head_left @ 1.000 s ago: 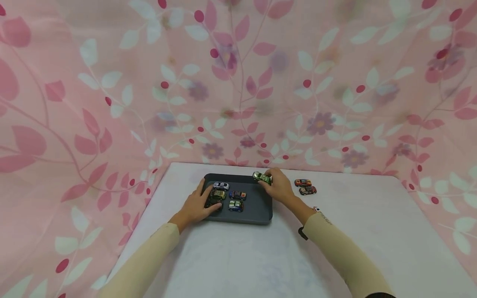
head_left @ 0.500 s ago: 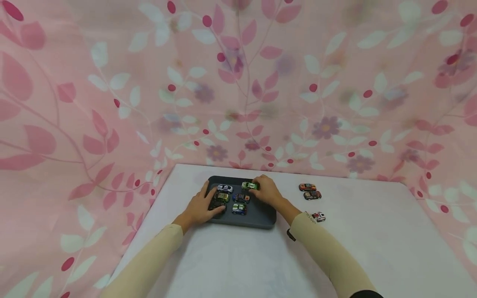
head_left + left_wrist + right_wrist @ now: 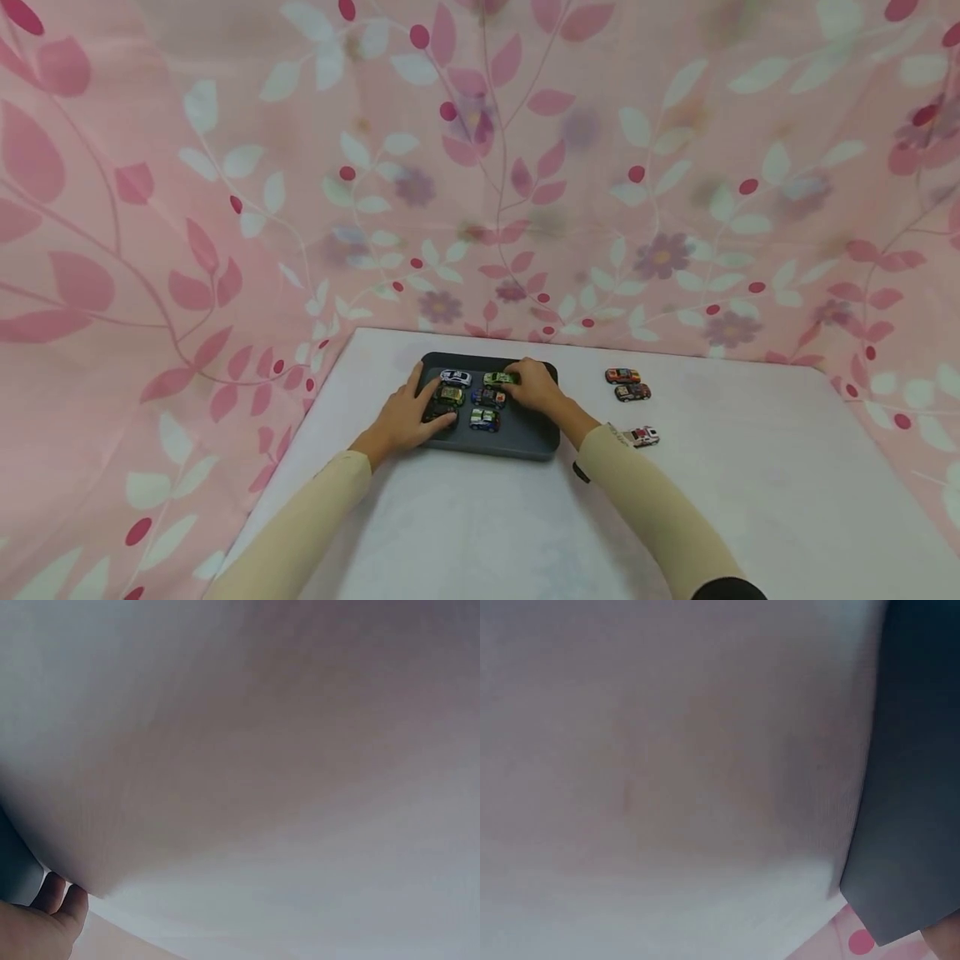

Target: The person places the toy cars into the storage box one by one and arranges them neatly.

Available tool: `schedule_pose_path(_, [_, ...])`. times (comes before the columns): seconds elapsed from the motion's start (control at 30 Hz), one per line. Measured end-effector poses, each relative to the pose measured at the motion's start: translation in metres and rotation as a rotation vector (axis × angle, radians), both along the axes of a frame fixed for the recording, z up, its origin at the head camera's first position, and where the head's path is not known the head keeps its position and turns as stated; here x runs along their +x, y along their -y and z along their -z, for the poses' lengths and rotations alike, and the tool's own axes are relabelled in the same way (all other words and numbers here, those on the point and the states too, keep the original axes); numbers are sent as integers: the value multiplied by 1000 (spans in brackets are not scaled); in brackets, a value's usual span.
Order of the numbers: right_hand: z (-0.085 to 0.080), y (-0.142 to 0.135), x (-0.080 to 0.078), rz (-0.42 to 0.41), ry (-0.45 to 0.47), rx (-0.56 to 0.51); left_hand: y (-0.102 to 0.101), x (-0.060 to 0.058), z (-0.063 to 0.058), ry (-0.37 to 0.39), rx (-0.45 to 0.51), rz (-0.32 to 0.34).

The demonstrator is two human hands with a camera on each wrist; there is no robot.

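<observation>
My spread left hand (image 3: 402, 417) presumably steadies the tray (image 3: 528, 429) at nine o'clock; my right hand (image 3: 536, 386) pinches a green car (image 3: 497, 379).

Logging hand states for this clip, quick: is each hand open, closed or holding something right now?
Left hand: open, resting across the left edge of the tray.
Right hand: holding the light-green toy car by its right end.

Tray (image 3: 529, 432) smooth, matt, plastic-looking; toy cars (image 3: 484, 421) glossy; backdrop (image 3: 480, 208) matt cloth; tabletop (image 3: 720, 508) matt; sleeves (image 3: 648, 492) cloth.
</observation>
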State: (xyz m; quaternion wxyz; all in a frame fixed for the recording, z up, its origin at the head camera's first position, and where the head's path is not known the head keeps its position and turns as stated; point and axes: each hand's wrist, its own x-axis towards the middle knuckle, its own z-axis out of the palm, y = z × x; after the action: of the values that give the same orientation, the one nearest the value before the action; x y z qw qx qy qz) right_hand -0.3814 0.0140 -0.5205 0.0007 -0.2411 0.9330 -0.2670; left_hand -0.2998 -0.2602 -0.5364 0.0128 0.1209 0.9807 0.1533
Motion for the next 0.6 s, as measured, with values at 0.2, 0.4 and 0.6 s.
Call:
schedule_pose_path(0.2, [4,3,-2,-3,6,6,-2,1,-3,22,4,-11])
schedule_pose_path(0.4, [6,3,-1,6,48,-19,-3,1,-2,2,24,-7])
schedule_pose_path(0.6, [5,3,-2,18,46,-59,-2,1,-3,-32,52,-10])
